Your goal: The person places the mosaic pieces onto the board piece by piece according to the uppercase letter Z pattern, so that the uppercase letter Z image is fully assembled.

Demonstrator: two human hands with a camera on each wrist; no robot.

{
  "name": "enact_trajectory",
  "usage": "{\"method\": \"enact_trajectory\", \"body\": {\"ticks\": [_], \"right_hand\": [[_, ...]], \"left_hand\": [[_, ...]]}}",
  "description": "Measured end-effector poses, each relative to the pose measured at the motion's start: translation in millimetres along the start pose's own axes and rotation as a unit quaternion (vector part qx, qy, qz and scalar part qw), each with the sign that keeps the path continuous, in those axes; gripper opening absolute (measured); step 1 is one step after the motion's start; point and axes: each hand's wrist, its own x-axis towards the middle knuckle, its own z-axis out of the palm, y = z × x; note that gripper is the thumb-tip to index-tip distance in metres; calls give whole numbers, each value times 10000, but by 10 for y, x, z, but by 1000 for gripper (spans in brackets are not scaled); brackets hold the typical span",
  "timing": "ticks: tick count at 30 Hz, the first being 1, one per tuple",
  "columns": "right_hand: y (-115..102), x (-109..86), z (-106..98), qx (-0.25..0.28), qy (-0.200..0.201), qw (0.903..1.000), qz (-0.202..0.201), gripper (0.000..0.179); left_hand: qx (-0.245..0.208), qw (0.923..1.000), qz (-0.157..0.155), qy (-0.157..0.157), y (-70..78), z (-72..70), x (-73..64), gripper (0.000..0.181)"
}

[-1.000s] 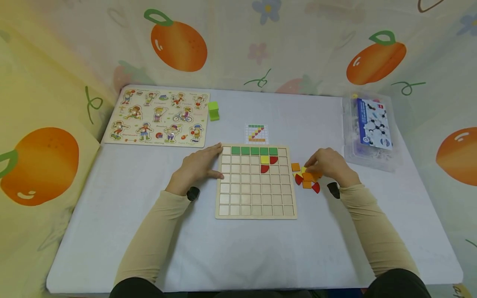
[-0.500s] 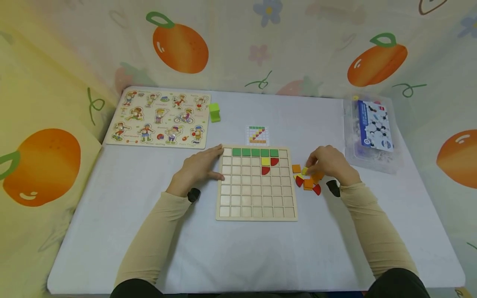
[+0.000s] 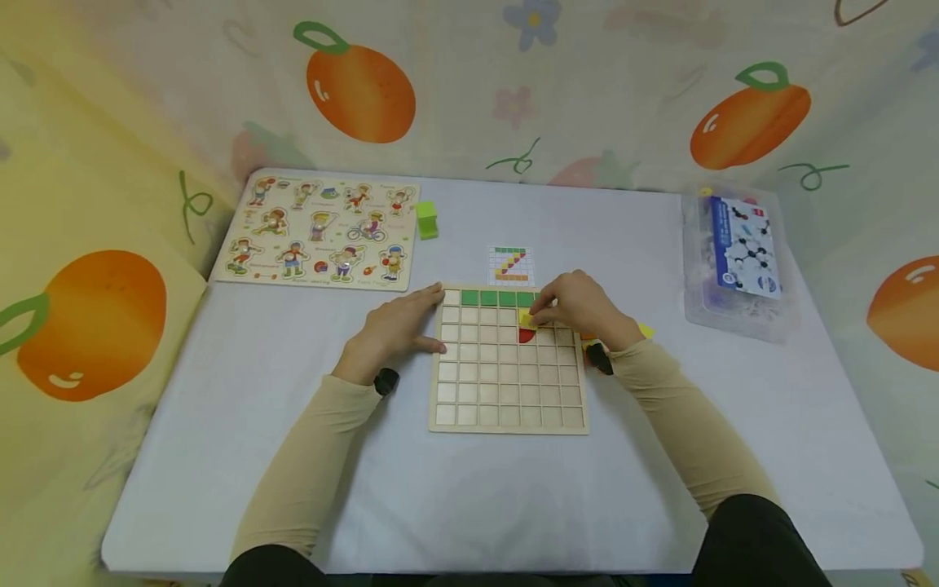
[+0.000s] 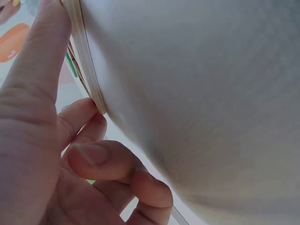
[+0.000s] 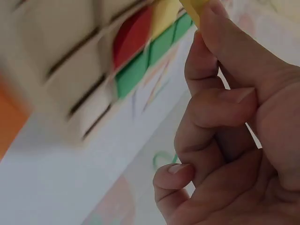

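Observation:
A wooden grid board [image 3: 484, 395] lies flat at the middle of the table. My left hand [image 3: 392, 333] touches its left edge, thumb and fingers spread apart. Over the upper right of the grid, my right hand [image 3: 583, 306] pinches a small yellow tile [image 5: 192, 8] between thumb and index finger. Green square tiles [image 3: 507, 299] fill part of the top row. Below them sit a yellow square tile [image 5: 164, 13] and a red quarter-round piece [image 5: 133, 35], both partly hidden by the hand in the head view. Another red quarter-round piece [image 3: 526, 335] sits one row lower.
Loose tiles lie right of the board, mostly under my right wrist; a yellow one [image 3: 646, 330] peeks out. Behind the board is a small pattern card [image 3: 512, 267]. A picture puzzle board [image 3: 315, 232] and green blocks [image 3: 426, 220] stand back left, a clear plastic box [image 3: 739, 322] back right.
My right hand has left the loose pile and moved left over the grid, carrying a yellow tile. My left hand keeps its place at the board's edge.

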Motion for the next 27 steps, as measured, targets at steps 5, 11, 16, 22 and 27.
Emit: {"method": "enact_trajectory", "body": {"ticks": [5,11,16,22,27], "right_hand": [[-175,127,116,-15,-362,9993,-39,15],[-280,162,157,-76,-583,9982,143,16],[-319,161,192,-319,-577,9978,62,16],[-345,136,245,-625,-408,9968,-292,15],[-341,124,234,-502,-445,9972,-330,16]], "left_hand": [[14,10000,35,7,24,1,-4,100],[22,10000,29,20,28,-5,-7,100],[-28,10000,9,29,22,-11,-9,100],[-11,10000,24,-6,19,-14,-4,100],[-42,10000,-47,-30,1,-8,-4,100]]}}
